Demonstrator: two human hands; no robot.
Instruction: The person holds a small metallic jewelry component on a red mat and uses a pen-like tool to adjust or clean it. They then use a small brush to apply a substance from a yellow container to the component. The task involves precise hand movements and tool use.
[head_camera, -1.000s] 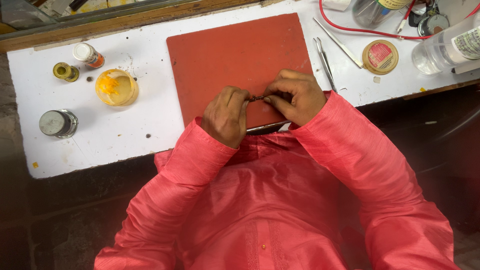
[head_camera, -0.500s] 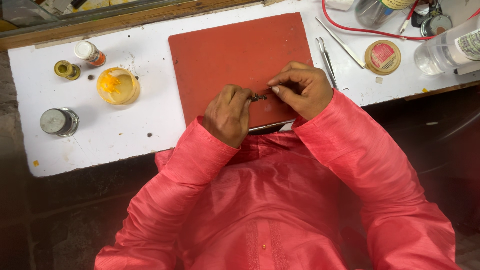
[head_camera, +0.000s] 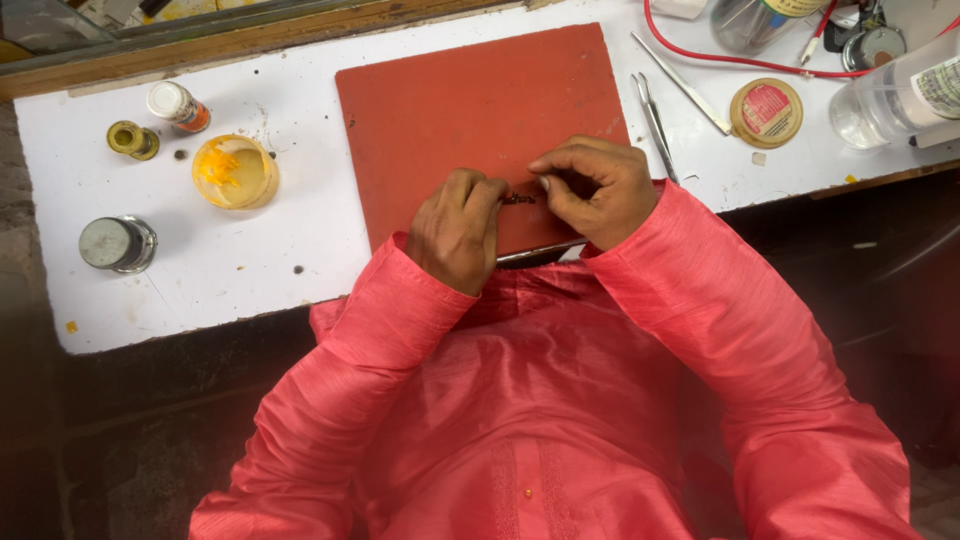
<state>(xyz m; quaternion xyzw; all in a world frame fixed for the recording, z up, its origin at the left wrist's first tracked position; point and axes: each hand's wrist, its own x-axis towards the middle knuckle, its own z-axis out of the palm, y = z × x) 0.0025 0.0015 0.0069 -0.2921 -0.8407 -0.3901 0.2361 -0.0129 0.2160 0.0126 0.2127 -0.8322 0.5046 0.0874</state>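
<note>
Over the red mat (head_camera: 470, 100), left hand (head_camera: 455, 230) and right hand (head_camera: 595, 190) pinch a tiny dark metal piece (head_camera: 518, 198), fingertips closed on it.

Rust-red mat (head_camera: 470, 110), white table (head_camera: 260, 260), yellow-smeared dish (head_camera: 235, 172), pink-red sleeves (head_camera: 720, 300).

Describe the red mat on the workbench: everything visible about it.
The red mat is a flat rectangular sheet, matte brick red, rubbery or leathery in look, with a few small dark specks. It lies flat on the white tabletop, slightly turned, its near edge at the table's front. The left hand and right hand rest over its near part, pinching a small dark piece between them. Metal tweezers lie just beside its right edge.
</note>
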